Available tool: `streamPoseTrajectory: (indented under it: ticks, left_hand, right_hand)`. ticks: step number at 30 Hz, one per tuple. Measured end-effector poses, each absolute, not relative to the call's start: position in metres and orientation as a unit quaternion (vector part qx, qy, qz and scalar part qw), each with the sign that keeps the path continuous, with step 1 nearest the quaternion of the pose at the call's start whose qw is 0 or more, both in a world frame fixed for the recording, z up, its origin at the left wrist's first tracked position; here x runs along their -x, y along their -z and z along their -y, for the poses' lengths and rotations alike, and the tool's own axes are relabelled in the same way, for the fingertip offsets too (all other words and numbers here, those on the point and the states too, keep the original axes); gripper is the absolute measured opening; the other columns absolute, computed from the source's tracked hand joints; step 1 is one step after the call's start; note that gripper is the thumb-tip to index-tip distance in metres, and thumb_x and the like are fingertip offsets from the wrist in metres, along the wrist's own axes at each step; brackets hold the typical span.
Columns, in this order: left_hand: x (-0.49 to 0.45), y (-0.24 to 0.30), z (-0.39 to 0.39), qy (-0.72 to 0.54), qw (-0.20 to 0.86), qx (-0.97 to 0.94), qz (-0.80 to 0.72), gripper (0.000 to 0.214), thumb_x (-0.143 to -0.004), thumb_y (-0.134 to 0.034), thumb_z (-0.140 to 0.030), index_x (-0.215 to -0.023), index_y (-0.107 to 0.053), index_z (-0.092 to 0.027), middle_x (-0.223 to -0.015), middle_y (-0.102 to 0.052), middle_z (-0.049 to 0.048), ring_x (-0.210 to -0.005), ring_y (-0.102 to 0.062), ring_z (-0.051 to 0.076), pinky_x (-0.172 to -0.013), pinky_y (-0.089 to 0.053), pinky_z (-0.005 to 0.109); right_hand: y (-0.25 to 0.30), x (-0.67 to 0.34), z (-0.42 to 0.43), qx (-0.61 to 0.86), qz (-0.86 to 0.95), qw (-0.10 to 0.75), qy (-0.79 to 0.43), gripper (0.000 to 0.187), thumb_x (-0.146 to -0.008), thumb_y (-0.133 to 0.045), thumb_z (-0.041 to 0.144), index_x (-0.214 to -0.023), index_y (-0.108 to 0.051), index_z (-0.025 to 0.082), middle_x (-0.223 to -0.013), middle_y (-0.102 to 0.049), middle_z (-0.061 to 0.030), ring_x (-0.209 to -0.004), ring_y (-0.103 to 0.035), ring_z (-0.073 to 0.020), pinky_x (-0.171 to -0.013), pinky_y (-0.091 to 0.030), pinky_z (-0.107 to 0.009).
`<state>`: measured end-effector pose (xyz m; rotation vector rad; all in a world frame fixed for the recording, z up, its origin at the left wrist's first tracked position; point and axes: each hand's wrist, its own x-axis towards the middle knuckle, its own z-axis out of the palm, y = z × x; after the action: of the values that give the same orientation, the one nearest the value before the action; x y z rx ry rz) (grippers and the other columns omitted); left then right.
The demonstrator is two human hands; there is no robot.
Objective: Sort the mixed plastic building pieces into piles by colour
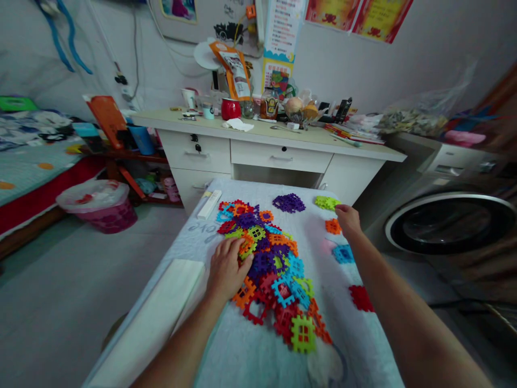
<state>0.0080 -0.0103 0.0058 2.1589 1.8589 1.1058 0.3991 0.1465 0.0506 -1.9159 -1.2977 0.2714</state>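
Much is left: a mixed heap of interlocking tiles mid-table, the left hand curled on it. Already apart by colour: purple pile, lime pile, orange tiles, blue tiles, red tiles. The right hand bunches its fingers at the lime; I can't tell either grip.

Both forearms and hands are bare (fingers too).

There's your mixed heap, blazing purple, orange, red, blue and lime green! Beyond it, you've got a solid purple pile; down your right run the lime-green pieces, then orange pieces, blue pieces and red pieces. Beneath them, the pale-blue cloth carries faint grey lettering, and ahead of you, it's white drawers and a red jar.
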Motion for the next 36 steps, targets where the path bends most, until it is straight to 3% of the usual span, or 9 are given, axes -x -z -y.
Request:
streamPoseTrajectory:
  ticks: [3, 5, 10, 15, 26, 32, 36]
  left_hand:
    - [-0.008, -0.006, 0.010, -0.364, 0.042, -0.707, -0.605, 0.036, -0.089, -0.055, -0.040, -0.120, -0.059, -0.022, -0.121, -0.060, 0.0109, -0.115, -0.054, 0.028, -0.102, -0.045, 0.048]
    - [-0.008, -0.005, 0.010, -0.358, 0.041, -0.709, -0.606, 0.037, -0.089, -0.055, -0.040, -0.121, -0.059, -0.022, -0.122, -0.060, 0.0110, -0.116, -0.054, 0.028, -0.102, -0.044, 0.047]
    - [-0.007, -0.004, 0.011, -0.345, 0.033, -0.713, -0.610, 0.038, -0.091, -0.052, -0.041, -0.122, -0.058, -0.020, -0.124, -0.059, 0.0119, -0.117, -0.053, 0.029, -0.102, -0.044, 0.047]
    - [-0.008, -0.005, 0.012, -0.347, 0.031, -0.711, -0.611, 0.038, -0.090, -0.053, -0.041, -0.121, -0.058, -0.021, -0.123, -0.059, 0.0115, -0.116, -0.054, 0.028, -0.102, -0.044, 0.046]
    - [-0.007, -0.002, 0.011, -0.341, 0.028, -0.715, -0.610, 0.038, -0.091, -0.052, -0.043, -0.121, -0.058, -0.022, -0.123, -0.059, 0.0111, -0.117, -0.053, 0.029, -0.102, -0.044, 0.048]
    - [-0.008, -0.004, 0.010, -0.338, 0.030, -0.714, -0.613, 0.037, -0.090, -0.052, -0.042, -0.120, -0.058, -0.021, -0.122, -0.059, 0.0113, -0.117, -0.052, 0.029, -0.103, -0.043, 0.047]
    - [-0.008, -0.005, 0.010, -0.339, 0.032, -0.714, -0.612, 0.037, -0.090, -0.052, -0.042, -0.120, -0.058, -0.021, -0.121, -0.060, 0.0109, -0.116, -0.053, 0.029, -0.103, -0.043, 0.046]
  right_hand:
    - [-0.053, -0.362, -0.113, 0.670, 0.581, 0.397, -0.237, 0.029, -0.076, -0.053, 0.026, -0.095, -0.071, 0.013, -0.083, -0.072, -0.0073, -0.069, -0.065, -0.0168, -0.058, -0.049, -0.025]
    - [-0.051, -0.335, -0.088, 0.605, 0.660, 0.339, -0.290, 0.024, -0.078, -0.056, 0.028, -0.093, -0.071, 0.016, -0.086, -0.073, -0.0065, -0.076, -0.066, -0.0176, -0.067, -0.051, -0.027]
    - [-0.043, -0.286, -0.042, 0.596, 0.739, 0.235, -0.208, 0.032, -0.081, -0.063, 0.030, -0.109, -0.069, 0.015, -0.110, -0.070, -0.0125, -0.092, -0.065, -0.0205, -0.085, -0.050, -0.033]
    - [-0.044, -0.271, -0.028, 0.611, 0.756, 0.166, -0.163, 0.036, -0.078, -0.064, 0.020, -0.113, -0.067, 0.013, -0.106, -0.068, -0.0125, -0.095, -0.063, -0.0216, -0.086, -0.047, -0.031]
    - [-0.044, -0.310, -0.045, 0.646, 0.723, 0.207, -0.128, 0.035, -0.077, -0.066, 0.016, -0.112, -0.067, 0.014, -0.108, -0.065, -0.0119, -0.075, -0.061, -0.0144, -0.079, -0.049, -0.029]
    - [-0.055, -0.375, -0.082, 0.726, 0.650, 0.220, -0.047, 0.026, -0.076, -0.066, 0.014, -0.102, -0.069, 0.016, -0.107, -0.068, -0.0114, -0.095, -0.065, -0.0215, -0.088, -0.048, -0.032]
    - [-0.057, -0.419, -0.097, 0.792, 0.571, 0.212, -0.043, 0.018, -0.075, -0.069, 0.015, -0.092, -0.068, 0.018, -0.098, -0.069, -0.0108, -0.094, -0.066, -0.0258, -0.081, -0.051, -0.037]
